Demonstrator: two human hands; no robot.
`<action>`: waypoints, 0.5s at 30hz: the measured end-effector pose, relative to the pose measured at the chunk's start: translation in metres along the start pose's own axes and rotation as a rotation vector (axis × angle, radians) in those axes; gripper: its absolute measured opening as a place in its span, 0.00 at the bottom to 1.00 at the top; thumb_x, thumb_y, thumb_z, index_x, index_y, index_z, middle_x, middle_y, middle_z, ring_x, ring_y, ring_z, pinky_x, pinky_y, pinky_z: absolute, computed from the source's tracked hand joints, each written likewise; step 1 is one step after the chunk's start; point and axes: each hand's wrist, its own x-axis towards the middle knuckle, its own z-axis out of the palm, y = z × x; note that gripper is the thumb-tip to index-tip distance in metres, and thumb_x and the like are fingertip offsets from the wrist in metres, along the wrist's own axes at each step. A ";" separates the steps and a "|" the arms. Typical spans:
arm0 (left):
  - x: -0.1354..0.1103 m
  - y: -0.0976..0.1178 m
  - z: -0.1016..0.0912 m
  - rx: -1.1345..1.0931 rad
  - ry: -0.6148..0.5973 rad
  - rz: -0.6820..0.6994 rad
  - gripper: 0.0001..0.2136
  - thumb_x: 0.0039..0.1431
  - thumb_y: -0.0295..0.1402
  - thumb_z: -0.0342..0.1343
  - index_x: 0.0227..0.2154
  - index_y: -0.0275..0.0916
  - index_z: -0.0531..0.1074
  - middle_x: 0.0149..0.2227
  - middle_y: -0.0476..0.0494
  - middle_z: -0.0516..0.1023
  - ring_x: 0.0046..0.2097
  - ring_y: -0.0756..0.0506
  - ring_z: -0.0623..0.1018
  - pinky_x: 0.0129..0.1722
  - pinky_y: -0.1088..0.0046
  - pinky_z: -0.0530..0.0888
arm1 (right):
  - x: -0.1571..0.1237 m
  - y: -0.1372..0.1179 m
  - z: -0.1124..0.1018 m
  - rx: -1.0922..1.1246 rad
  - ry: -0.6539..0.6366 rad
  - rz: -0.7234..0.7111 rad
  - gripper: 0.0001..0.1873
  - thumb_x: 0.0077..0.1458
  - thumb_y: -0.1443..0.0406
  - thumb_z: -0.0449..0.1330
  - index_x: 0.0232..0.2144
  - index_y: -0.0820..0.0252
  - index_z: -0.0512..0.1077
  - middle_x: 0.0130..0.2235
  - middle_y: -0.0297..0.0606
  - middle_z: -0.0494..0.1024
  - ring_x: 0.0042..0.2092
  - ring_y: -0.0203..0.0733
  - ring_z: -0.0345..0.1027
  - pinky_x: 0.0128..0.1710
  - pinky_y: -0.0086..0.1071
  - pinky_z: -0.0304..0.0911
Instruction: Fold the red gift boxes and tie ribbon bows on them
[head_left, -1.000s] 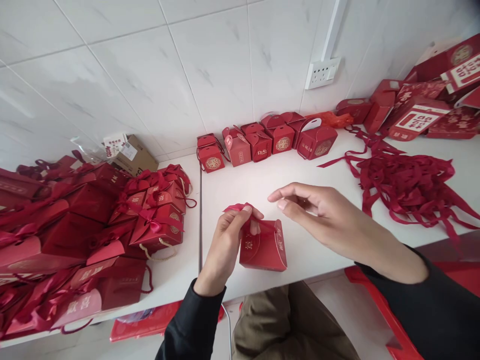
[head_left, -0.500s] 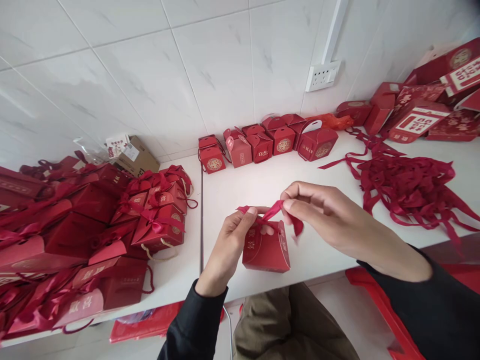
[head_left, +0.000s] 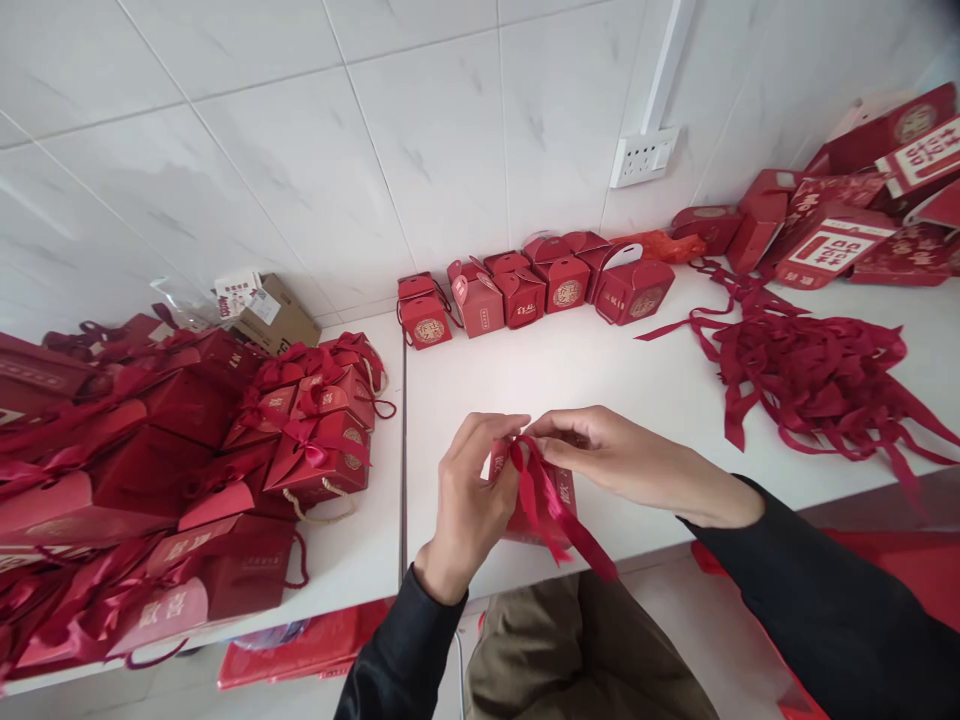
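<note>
A small red gift box stands near the front edge of the white table, mostly hidden behind my hands. My left hand and my right hand meet above its top. Both pinch a red ribbon at the box's top. The ribbon's two ends hang down over the box's front and past the table's edge.
A heap of loose red ribbons lies at the right. A row of small red boxes lines the wall. Finished ribbon-tied boxes pile up at the left. Flat red cartons are stacked at the far right. A wall socket sits above.
My right hand has come in from the right to meet my left hand over the box. The ribbon, held up before, now hangs down in front of the box.
</note>
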 end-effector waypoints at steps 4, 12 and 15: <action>-0.005 -0.001 0.003 -0.011 0.072 -0.132 0.01 0.61 0.29 0.62 0.34 0.41 0.75 0.32 0.48 0.77 0.35 0.48 0.77 0.38 0.73 0.72 | -0.005 -0.006 -0.001 -0.001 0.086 0.026 0.15 0.67 0.55 0.55 0.36 0.57 0.75 0.33 0.32 0.74 0.33 0.38 0.65 0.34 0.33 0.58; -0.017 -0.003 0.004 -0.135 0.143 -0.438 0.11 0.62 0.43 0.62 0.32 0.40 0.74 0.30 0.48 0.77 0.32 0.48 0.75 0.34 0.74 0.70 | -0.010 -0.009 0.004 -0.063 0.268 -0.045 0.15 0.67 0.53 0.54 0.34 0.55 0.72 0.29 0.29 0.71 0.28 0.36 0.60 0.28 0.31 0.52; -0.022 -0.002 0.006 -0.115 0.214 -0.469 0.13 0.64 0.45 0.60 0.32 0.40 0.71 0.29 0.49 0.76 0.30 0.49 0.74 0.32 0.74 0.69 | -0.017 -0.003 0.003 -0.115 0.235 0.018 0.16 0.67 0.51 0.54 0.34 0.54 0.73 0.27 0.29 0.68 0.26 0.36 0.55 0.26 0.32 0.49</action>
